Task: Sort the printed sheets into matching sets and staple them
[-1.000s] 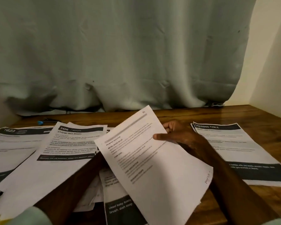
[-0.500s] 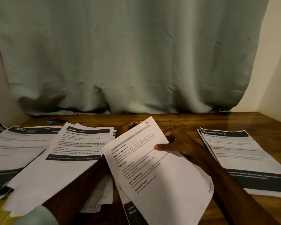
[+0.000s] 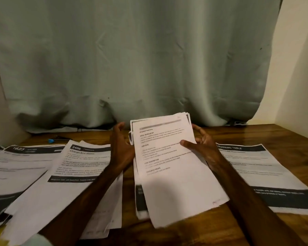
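- Wooden table stood before a grey-green curtain, with a cream wall at the right.
- In the middle of the table, a stack of printed sheets was tilted up at its far end, and its near end was down by the table. The top page showed bold headings such as "TASK GOAL".
- The right hand gripped the right edge of the stack, with the thumb pressed on the top page and the fingers curled behind it.
- The left hand was at the left edge of the stack, its fingers spread and loosely bent and closed on nothing. I cannot tell if the palm really touched the paper.
- The two hands were apart, one on each side of the stack.
- Left of the left forearm lay a sheet headed "3406 Change Bed Sheets", which overlapped a sheet marked "1623".
- At the right, near the right forearm, a sheet headed "DRESSING TABLE" lay flat on the table.
- Far at the back left, a small blue object lay near the curtain. It was too small to name.
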### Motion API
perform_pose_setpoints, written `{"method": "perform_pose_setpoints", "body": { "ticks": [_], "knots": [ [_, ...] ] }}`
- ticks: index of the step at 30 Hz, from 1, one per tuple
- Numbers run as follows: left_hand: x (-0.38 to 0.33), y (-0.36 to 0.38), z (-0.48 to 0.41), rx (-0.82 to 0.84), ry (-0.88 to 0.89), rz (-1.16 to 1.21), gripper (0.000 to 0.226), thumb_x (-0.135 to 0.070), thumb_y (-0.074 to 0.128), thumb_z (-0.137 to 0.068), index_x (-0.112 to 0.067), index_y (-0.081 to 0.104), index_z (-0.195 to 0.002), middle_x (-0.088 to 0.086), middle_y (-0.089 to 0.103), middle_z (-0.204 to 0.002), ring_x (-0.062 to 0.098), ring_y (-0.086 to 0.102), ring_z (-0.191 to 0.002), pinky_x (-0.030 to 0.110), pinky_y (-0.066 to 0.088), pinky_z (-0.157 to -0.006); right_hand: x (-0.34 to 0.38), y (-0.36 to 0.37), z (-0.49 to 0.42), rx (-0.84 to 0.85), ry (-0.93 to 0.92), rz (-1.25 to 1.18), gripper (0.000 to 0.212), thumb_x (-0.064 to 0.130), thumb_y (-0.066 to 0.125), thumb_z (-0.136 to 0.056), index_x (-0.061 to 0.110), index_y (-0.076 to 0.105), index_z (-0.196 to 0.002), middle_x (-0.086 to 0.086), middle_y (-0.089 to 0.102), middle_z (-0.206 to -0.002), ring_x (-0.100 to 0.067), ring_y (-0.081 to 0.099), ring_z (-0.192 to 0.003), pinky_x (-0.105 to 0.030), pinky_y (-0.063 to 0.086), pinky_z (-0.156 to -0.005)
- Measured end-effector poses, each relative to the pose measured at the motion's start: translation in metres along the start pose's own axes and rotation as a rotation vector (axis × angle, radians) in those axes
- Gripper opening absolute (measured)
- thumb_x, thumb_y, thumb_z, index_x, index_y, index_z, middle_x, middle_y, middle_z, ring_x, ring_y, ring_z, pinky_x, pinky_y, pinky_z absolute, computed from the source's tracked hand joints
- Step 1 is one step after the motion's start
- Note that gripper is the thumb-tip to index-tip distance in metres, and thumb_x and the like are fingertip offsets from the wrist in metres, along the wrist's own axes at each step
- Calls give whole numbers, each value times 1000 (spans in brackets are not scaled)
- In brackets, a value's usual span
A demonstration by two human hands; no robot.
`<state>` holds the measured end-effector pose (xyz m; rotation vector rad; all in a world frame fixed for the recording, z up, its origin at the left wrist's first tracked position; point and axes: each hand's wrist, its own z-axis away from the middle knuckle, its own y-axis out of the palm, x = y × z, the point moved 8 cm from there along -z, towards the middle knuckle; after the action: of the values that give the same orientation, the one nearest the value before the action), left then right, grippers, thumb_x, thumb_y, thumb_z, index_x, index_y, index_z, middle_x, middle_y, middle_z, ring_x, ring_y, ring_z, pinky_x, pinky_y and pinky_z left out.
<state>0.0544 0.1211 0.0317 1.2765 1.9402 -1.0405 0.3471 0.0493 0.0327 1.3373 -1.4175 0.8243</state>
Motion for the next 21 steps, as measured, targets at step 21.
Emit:
{"method": "perform_pose_setpoints", "body": {
  "ticks": [21],
  "knots": [
    [-33,31,26,188,-160,614,28,-26,73,-93,-27,66,-121,-4,73,-122,19,71,-111,47,58,-95,16,8,8,-61,-66,157,34,12,67,-97,11,63,-131,0,74,-121,-22,71,-109,-44,57,-97]
  ]
}}
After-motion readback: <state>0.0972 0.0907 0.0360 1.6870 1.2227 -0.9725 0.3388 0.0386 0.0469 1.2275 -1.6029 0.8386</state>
